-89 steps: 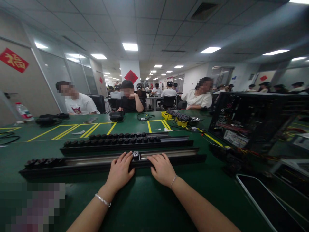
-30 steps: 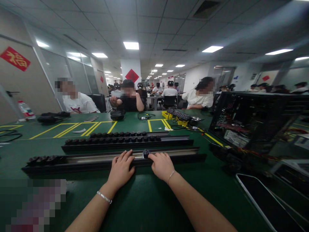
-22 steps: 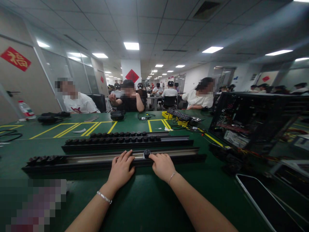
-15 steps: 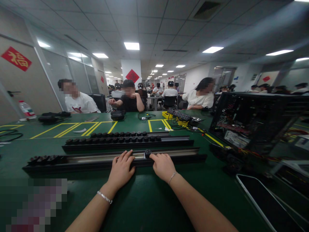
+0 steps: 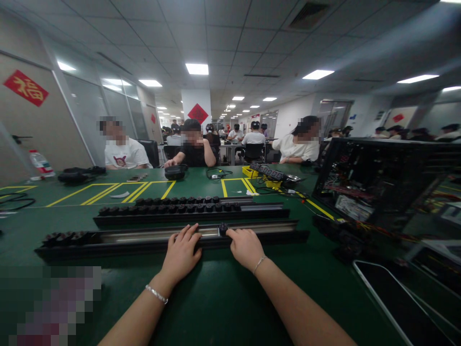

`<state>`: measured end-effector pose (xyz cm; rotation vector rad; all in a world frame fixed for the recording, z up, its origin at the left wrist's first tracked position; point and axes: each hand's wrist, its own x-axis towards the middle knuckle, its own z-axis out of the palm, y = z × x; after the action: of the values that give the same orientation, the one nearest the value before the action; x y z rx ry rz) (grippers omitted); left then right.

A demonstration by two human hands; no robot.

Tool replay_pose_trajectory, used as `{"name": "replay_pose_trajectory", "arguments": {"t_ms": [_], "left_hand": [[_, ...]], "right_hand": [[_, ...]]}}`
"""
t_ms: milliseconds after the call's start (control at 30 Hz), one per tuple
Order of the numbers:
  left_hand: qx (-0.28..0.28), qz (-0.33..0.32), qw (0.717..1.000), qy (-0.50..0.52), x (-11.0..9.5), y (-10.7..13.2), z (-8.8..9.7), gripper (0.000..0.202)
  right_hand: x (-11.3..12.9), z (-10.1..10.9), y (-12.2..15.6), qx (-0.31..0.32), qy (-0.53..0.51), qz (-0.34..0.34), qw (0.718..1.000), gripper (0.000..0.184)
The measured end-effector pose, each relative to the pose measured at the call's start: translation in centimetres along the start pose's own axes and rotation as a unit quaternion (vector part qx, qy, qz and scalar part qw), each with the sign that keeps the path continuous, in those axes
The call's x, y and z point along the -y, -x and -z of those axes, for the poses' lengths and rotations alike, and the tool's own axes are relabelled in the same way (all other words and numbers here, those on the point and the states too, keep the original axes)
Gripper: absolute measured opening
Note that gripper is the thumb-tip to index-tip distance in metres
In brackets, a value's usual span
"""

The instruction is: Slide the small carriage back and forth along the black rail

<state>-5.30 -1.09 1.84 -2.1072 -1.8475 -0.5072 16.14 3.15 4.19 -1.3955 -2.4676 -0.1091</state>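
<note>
A long black power track (image 5: 137, 239) with a metallic channel lies across the green table in front of me. My left hand (image 5: 183, 247) rests on it with fingers stretched out, left of a small black socket (image 5: 224, 229) that sits in the channel. From the other side, my right hand (image 5: 245, 247) has its fingers curled, the fingertips at the right edge of that socket; their exact grip is partly hidden. Several similar black sockets (image 5: 65, 238) are grouped at the track's left end.
Behind lie two more tracks; the nearer track (image 5: 190, 214) holds a row of sockets. An open computer case (image 5: 382, 187) stands right, near a phone (image 5: 399, 298). A power strip (image 5: 268, 171), yellow holders and cables lie farther back. Several people sit beyond.
The small socket and my right hand have shifted slightly right along the track, while my left hand stays put. Across the table, the person at left has moved right, and another has lowered a hand.
</note>
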Motion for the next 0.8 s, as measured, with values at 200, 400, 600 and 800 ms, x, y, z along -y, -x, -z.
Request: {"name": "replay_pose_trajectory", "arguments": {"t_ms": [200, 400, 600, 800], "left_hand": [[-0.003, -0.003, 1.0, -0.002, 0.11, -0.01, -0.1, 0.033], [0.001, 0.001, 1.0, 0.003, 0.12, 0.01, -0.12, 0.033], [0.007, 0.0, 1.0, 0.01, 0.06, -0.03, -0.02, 0.034], [0.009, 0.003, 1.0, 0.015, 0.05, -0.05, 0.15, 0.033]], "right_hand": [[-0.6, 0.07, 0.16, -0.003, 0.001, -0.005, 1.0, 0.027], [-0.6, 0.2, 0.28, 0.004, 0.008, -0.003, 1.0, 0.026], [-0.58, 0.57, 0.29, 0.006, 0.0, -0.013, 1.0, 0.023], [-0.87, 0.83, 0.3, 0.01, 0.0, -0.026, 1.0, 0.022]]}}
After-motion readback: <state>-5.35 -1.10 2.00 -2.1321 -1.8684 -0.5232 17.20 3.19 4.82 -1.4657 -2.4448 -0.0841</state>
